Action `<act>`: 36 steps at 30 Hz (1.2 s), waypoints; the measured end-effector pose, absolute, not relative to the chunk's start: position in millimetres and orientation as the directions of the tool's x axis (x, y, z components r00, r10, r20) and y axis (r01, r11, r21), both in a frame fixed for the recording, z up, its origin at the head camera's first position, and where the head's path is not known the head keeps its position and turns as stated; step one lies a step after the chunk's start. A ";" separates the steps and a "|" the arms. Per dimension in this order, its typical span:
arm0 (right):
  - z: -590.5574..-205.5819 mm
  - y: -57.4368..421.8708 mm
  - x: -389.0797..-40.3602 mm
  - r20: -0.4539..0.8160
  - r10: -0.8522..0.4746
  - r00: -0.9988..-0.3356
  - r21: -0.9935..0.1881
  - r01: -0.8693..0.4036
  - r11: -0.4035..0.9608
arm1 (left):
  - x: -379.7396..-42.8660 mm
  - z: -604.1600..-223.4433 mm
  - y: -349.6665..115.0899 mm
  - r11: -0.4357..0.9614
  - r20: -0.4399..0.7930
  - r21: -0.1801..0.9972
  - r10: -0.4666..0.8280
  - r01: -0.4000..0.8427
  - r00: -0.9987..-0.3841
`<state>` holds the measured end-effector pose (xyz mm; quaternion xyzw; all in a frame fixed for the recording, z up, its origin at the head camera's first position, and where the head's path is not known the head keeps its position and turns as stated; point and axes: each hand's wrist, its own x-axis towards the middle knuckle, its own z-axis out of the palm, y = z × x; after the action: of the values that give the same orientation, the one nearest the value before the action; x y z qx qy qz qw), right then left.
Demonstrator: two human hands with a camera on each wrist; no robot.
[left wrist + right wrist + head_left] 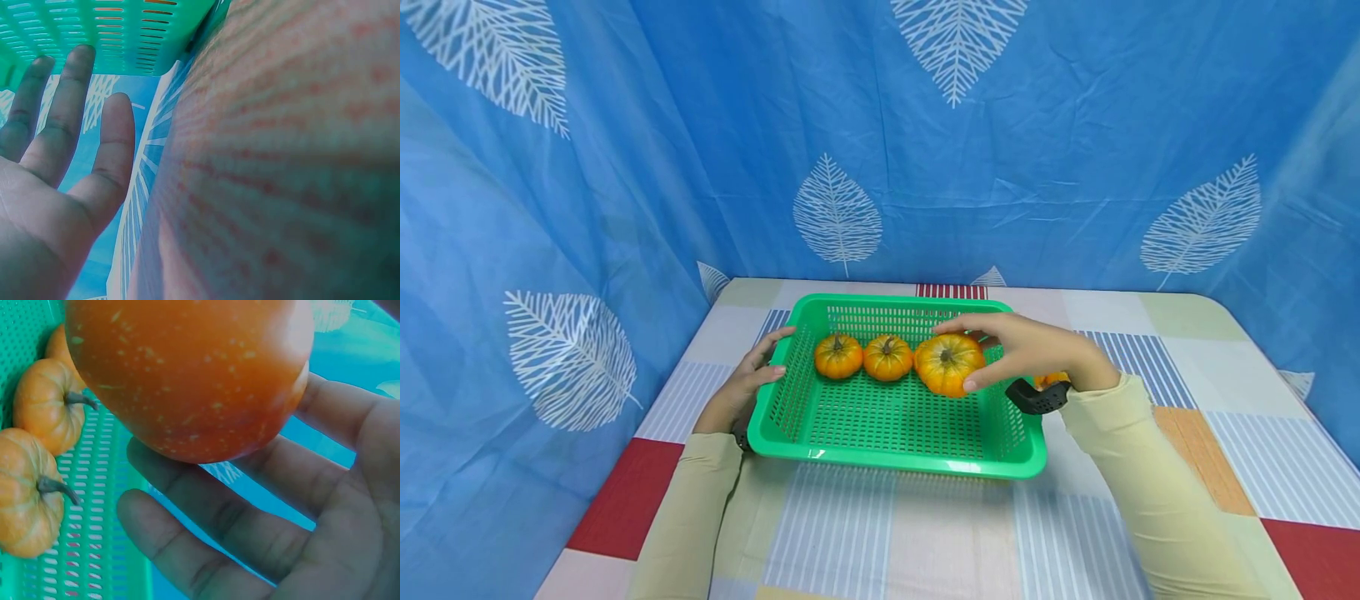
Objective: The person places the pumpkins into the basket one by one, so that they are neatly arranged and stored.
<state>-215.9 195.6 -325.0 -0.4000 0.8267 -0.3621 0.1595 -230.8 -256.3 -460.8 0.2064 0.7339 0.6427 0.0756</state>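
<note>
My right hand [1026, 343] holds an orange pumpkin [951, 365] over the right part of a green plastic basket [895, 462]. Thumb and fingers lie around the pumpkin's sides, and its smooth speckled skin [194, 375] fills the top of the right wrist view. Inside the basket, small ribbed pumpkins stand in a row along the back: a left one [838, 357], a middle one [888, 358], and a third mostly hidden behind the held pumpkin. My left hand [748, 375] is at the basket's left rim, its fingers extended [65, 119] and fingertips close to the wall.
More orange produce [1051, 380] shows partly behind the right wrist, outside the basket. A patchwork-check cloth [947, 533] covers the table. Blue curtains [1037, 167] with white leaf prints hang behind and at the sides.
</note>
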 end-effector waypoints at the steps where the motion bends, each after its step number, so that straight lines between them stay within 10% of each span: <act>1: -326.1 193.2 -217.6 0.027 -0.782 -0.623 -0.729 -0.548 0.411 | -230.7 -460.7 -256.5 0.091 0.153 0.974 0.401 0.206 -0.903; 36: -350.2 119.9 -249.7 -0.068 -0.866 -0.495 -0.803 -0.488 0.342 | -233.4 -458.6 -257.6 0.093 0.132 0.978 0.409 0.184 -0.903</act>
<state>-249.7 119.9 -350.2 -0.4345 0.7792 -0.3745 0.2527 -233.4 -257.6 -458.6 0.2020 0.7339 0.6426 0.0872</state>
